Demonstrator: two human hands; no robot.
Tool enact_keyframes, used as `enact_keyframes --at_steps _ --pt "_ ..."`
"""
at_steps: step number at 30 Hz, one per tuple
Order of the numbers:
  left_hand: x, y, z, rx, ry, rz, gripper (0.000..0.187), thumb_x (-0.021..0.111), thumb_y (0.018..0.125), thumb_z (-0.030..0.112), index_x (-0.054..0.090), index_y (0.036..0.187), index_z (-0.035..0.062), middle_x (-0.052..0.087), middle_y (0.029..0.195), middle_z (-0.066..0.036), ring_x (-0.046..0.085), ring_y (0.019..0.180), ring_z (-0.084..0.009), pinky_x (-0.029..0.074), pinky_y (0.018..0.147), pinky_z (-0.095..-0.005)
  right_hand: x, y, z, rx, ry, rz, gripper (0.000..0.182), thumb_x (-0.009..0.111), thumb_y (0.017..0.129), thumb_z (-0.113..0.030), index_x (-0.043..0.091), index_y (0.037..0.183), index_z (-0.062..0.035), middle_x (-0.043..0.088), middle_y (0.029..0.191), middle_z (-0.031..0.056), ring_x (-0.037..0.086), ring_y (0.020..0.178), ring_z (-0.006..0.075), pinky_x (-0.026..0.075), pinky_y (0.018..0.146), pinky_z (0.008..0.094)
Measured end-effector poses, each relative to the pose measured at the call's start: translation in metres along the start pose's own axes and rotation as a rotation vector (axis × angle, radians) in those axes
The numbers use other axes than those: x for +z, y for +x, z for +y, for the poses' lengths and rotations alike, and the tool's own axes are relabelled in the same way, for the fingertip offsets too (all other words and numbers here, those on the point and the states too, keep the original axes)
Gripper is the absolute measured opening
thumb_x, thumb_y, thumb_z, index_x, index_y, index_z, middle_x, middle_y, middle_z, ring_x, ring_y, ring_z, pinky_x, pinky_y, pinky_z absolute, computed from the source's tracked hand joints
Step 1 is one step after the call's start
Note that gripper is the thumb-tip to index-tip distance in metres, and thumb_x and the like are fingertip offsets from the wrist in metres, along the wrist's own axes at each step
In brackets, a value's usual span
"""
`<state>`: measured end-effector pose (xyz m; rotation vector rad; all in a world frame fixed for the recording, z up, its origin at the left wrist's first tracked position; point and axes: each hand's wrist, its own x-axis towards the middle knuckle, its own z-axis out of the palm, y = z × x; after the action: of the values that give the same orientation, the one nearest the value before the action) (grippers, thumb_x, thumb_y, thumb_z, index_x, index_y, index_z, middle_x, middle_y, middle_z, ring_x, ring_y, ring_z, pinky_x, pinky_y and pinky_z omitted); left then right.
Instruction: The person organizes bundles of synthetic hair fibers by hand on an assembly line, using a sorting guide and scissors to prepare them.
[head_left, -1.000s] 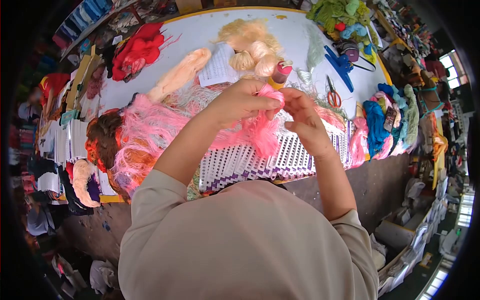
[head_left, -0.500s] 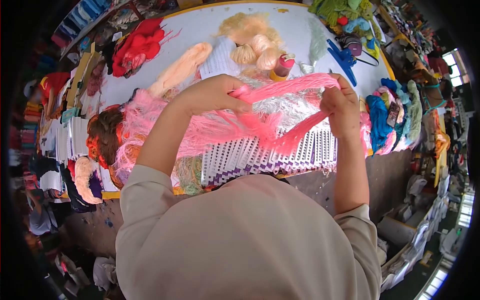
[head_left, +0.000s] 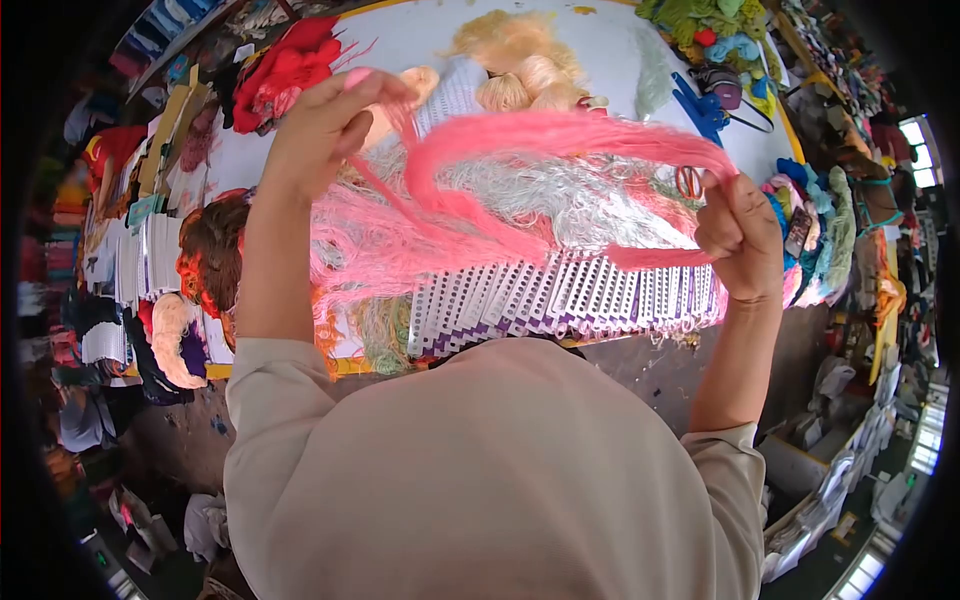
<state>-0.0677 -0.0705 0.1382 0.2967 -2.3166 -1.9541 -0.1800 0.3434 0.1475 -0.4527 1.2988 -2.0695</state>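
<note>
Stretching step: my left hand [head_left: 325, 125] and right hand [head_left: 740, 235] each grip the pink skein [head_left: 560, 135]; next, I'd judge, keep tension even.

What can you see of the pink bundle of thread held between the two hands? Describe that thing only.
The pink thread bundle is a thick hank of fine, glossy strands. It is stretched in an arc above the table, pinched at one end by the raised left hand and gripped at the other by the right hand. Loose ends trail down beneath it, fraying out.
</note>
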Motion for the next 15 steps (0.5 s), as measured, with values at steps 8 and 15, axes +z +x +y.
enact_keyframes --at_steps 8,15 --pt "0.127 -0.035 -0.105 -0.504 -1.163 -0.498 0.038 0.046 0.102 0.024 0.055 0.127 -0.0031 0.066 0.110 -0.015 0.049 0.058 -0.0020 0.034 0.045 -0.0159 0.045 0.017 0.026 0.264 -0.394 0.027 0.032 0.053 0.101 -0.026 0.059 0.123 -0.0044 0.045 0.068 -0.0055 0.035 0.053 0.0015 0.025 0.047 0.0169" --pt "0.176 -0.013 -0.091 -0.414 -1.468 -0.420 0.055 0.034 0.105 0.034 0.039 0.138 -0.0100 0.047 0.141 -0.022 0.046 0.132 -0.0287 0.036 0.112 -0.0418 0.059 -0.009 0.033 0.385 -0.244 -0.358 0.037 0.054 0.101 -0.022 0.053 0.131 -0.0003 0.044 0.072 -0.0058 0.038 0.060 0.0040 0.031 0.053 0.0206"
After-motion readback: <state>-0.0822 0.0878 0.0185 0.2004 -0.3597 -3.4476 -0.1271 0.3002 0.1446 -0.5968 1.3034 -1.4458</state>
